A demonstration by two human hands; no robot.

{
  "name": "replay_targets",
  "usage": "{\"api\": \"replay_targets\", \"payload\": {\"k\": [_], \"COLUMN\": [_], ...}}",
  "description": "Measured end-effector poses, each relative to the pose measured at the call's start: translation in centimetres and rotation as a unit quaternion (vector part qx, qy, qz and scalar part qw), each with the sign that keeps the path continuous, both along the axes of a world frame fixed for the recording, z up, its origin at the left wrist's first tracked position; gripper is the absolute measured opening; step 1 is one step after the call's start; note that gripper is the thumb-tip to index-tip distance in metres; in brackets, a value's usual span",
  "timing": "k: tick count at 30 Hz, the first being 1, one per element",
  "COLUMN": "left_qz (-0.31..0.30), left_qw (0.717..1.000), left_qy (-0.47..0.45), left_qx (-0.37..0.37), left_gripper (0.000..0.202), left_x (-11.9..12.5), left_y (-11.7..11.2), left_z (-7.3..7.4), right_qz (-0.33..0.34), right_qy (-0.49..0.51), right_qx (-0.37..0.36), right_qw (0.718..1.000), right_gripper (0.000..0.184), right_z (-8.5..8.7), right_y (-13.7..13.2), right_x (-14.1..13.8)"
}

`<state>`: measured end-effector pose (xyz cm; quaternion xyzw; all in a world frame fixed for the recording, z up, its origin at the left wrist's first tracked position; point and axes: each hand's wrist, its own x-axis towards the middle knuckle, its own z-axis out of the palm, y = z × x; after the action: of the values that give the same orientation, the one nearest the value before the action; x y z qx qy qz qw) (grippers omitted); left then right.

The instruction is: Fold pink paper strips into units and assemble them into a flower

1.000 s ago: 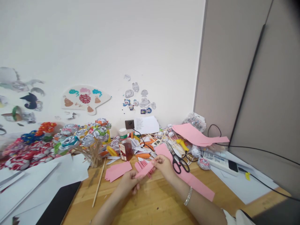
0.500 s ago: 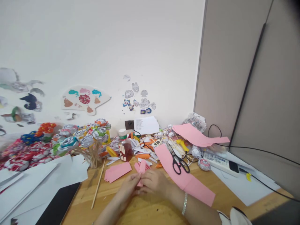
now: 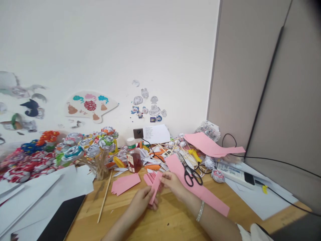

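A narrow pink paper strip (image 3: 155, 188) is held tilted between both hands, low over the wooden table. My left hand (image 3: 142, 200) pinches its lower end with thumb and fingers. At the strip's upper right edge, my right hand (image 3: 173, 182) is closed on it by the fingertips. Just behind the strip lie several pink folded strips (image 3: 149, 178), partly covered by it. To their left rests a small stack of pink paper rectangles (image 3: 126, 184). Black-handled scissors (image 3: 192, 175) lie on a long pink sheet (image 3: 200, 192) beside my right forearm.
A bottle of reddish liquid (image 3: 134, 159) stands behind the strips. A wooden stick (image 3: 104, 197) lies left of my left arm, near a dark flat panel (image 3: 62, 221) and white sheets (image 3: 32, 197). Paper flowers (image 3: 74, 152) crowd the back left; a power strip (image 3: 237, 175) lies right.
My right hand has moved up and right from beside my left hand, fingers now at the strip's upper edge. The strip, upright before, now leans to the right.
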<state>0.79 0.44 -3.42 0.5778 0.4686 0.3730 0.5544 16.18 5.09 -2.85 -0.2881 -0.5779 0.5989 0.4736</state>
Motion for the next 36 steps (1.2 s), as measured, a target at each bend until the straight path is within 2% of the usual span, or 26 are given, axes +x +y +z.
{"api": "replay_targets", "payload": {"k": [2, 5, 10, 15, 18, 22, 29, 36], "left_qz": [-0.01, -0.017, 0.01, 0.017, -0.016, -0.063, -0.066, -0.044], "left_qw": [1.0, 0.999, 0.999, 0.999, 1.0, 0.997, 0.998, 0.999], "left_qy": [-0.016, -0.03, 0.015, 0.026, -0.013, -0.037, 0.005, 0.023], "left_qx": [-0.009, -0.006, 0.026, 0.026, 0.013, -0.01, -0.006, -0.004], "left_gripper": [0.042, 0.041, 0.039, 0.042, 0.041, 0.035, 0.034, 0.033], "left_x": [0.1, 0.3, 0.1, -0.1, -0.1, -0.2, -0.3, -0.6], "left_y": [0.0, 0.0, 0.2, 0.2, 0.0, -0.5, -0.8, -0.7], "left_z": [0.1, 0.1, 0.0, 0.1, 0.3, 0.9, 2.0, 2.3], "right_qz": [0.005, -0.027, -0.035, -0.004, 0.004, -0.035, -0.048, -0.063], "right_qy": [0.001, -0.008, -0.021, -0.131, -0.171, -0.158, -0.123, -0.074], "right_qx": [0.011, 0.007, 0.024, 0.082, 0.088, 0.084, 0.058, 0.069], "right_qw": [1.0, 1.0, 0.999, 0.988, 0.981, 0.983, 0.99, 0.993], "right_gripper": [0.039, 0.042, 0.04, 0.023, 0.02, 0.023, 0.036, 0.032], "right_z": [0.2, 0.2, -0.2, -0.4, -0.2, 0.2, -0.7, -0.5], "right_y": [-0.3, -0.6, -0.8, -1.1, -1.5, -1.7, -1.1, -0.8], "right_x": [0.0, -0.3, -0.6, -0.5, -0.4, -0.4, -0.2, 0.0]}}
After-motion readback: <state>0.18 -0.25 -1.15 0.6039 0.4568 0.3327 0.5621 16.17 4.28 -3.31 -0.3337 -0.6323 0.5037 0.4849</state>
